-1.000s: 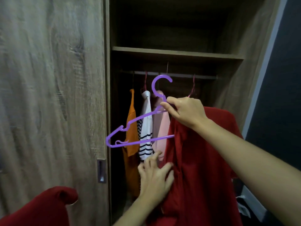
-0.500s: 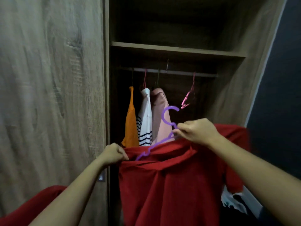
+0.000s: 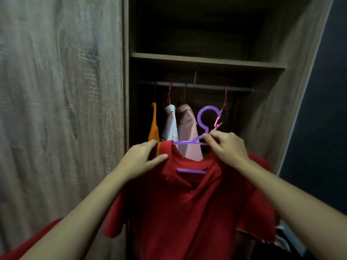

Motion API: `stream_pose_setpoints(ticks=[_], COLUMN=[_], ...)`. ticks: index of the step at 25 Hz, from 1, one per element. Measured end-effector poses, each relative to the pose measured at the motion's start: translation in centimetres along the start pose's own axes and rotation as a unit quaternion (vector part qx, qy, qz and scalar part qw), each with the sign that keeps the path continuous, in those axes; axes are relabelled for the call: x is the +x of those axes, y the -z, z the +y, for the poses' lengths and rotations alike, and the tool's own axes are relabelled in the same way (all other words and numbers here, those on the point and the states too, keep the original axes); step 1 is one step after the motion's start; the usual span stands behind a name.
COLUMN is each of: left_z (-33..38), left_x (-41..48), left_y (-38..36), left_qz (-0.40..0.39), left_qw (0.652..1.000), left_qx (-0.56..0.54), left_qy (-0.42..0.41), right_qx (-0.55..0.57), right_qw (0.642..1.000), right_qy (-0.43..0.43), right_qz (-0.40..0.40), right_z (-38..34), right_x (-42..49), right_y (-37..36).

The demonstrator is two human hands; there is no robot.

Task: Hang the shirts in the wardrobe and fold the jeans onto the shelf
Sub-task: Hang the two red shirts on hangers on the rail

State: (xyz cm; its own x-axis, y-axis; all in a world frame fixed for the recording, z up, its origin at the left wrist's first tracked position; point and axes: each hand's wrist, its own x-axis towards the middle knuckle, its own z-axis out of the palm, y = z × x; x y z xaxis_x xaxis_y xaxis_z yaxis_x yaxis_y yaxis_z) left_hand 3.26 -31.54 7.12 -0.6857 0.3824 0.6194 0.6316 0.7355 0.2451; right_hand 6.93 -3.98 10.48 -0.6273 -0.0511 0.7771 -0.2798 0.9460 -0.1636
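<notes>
A red shirt (image 3: pixel 180 207) hangs in front of the open wardrobe with a purple hanger (image 3: pixel 205 119) inside its neck opening. My right hand (image 3: pixel 227 147) pinches the hanger just below its hook. My left hand (image 3: pixel 142 160) grips the shirt's left shoulder over the hanger's arm. The hanger's hook points up, below the rail (image 3: pixel 193 85). On the rail hang an orange shirt (image 3: pixel 154 122), a white shirt (image 3: pixel 171 124) and a pink shirt (image 3: pixel 188 132). No jeans are in view.
A pink empty hanger (image 3: pixel 222 113) hangs on the rail's right part. A wooden shelf (image 3: pixel 206 60) runs above the rail. The closed wardrobe door (image 3: pixel 60 109) fills the left side. More red cloth (image 3: pixel 28 246) lies at the bottom left.
The hanger has gone into the shirt's neck and levelled out. My left hand moved right onto the shirt's shoulder, and both hands have lifted the shirt towards the rail.
</notes>
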Motion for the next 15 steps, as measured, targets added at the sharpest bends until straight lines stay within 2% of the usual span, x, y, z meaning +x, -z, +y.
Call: stream_pose_setpoints(ticks=[4, 7, 9, 10, 12, 13, 15], left_z=[0.3, -1.1, -1.9, -2.0, -2.0, -1.9, -2.0], left_x=[0.2, 0.3, 0.3, 0.3, 0.3, 0.3, 0.3], left_y=[-0.1, 1.1, 1.9, 2.2, 2.5, 2.7, 3.0], left_qz=[0.041, 0.067, 0.093, 0.099, 0.098, 0.093, 0.072], left_qw=[0.999, 0.996, 0.989, 0.986, 0.984, 0.983, 0.979], left_qx=[0.017, -0.054, -0.109, -0.123, -0.141, -0.151, -0.185], left_qy=[-0.022, 0.011, 0.039, 0.045, 0.048, 0.047, 0.035], right_qx=[-0.005, -0.073, -0.081, -0.052, 0.054, 0.103, 0.174], right_qw=[0.999, 0.996, 0.997, 0.999, 0.994, 0.984, 0.966], right_qy=[0.038, 0.055, 0.008, -0.012, -0.026, -0.023, -0.001], right_qz=[0.011, 0.007, 0.015, -0.001, -0.092, -0.143, -0.193], right_z=[-1.1, 0.6, 2.4, 3.1, 4.0, 4.1, 4.3], right_x=[0.5, 1.5, 1.9, 1.9, 1.5, 1.2, 0.8], right_y=[-0.2, 0.8, 1.6, 1.8, 2.2, 2.2, 2.3])
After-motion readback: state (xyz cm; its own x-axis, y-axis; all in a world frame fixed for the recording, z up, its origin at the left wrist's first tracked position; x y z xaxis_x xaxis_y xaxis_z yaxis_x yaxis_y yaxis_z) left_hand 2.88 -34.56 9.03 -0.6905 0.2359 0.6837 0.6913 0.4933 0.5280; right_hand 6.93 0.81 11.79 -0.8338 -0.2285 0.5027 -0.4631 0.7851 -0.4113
